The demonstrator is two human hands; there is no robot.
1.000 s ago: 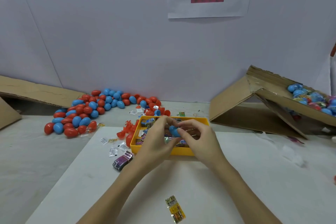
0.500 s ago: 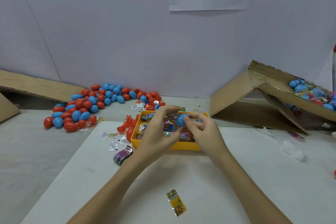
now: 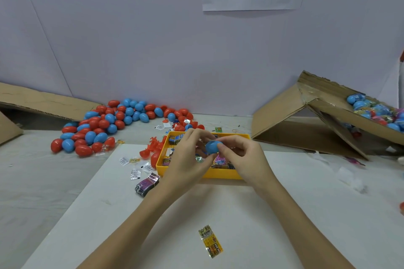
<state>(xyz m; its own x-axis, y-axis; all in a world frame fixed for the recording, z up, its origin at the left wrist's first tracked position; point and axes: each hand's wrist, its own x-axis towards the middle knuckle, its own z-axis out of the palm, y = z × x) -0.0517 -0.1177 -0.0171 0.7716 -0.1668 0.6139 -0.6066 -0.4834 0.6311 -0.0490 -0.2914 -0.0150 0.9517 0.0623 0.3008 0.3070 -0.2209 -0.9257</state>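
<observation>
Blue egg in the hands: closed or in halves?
Looks closed: one whole blue egg shows between left hand and right hand, no gap visible, though it is partly covered.

Blue plastic egg (image 3: 211,146), closed, lying sideways, pinched above the yellow tray (image 3: 220,174).

eggs pile (image 3: 113,124) behind-left of tray (image 3: 218,174); cardboard box (image 3: 306,124) to its right.

One held blue egg (image 3: 211,146), one yellow tray (image 3: 218,174), one wall sign (image 3: 251,0)
</observation>
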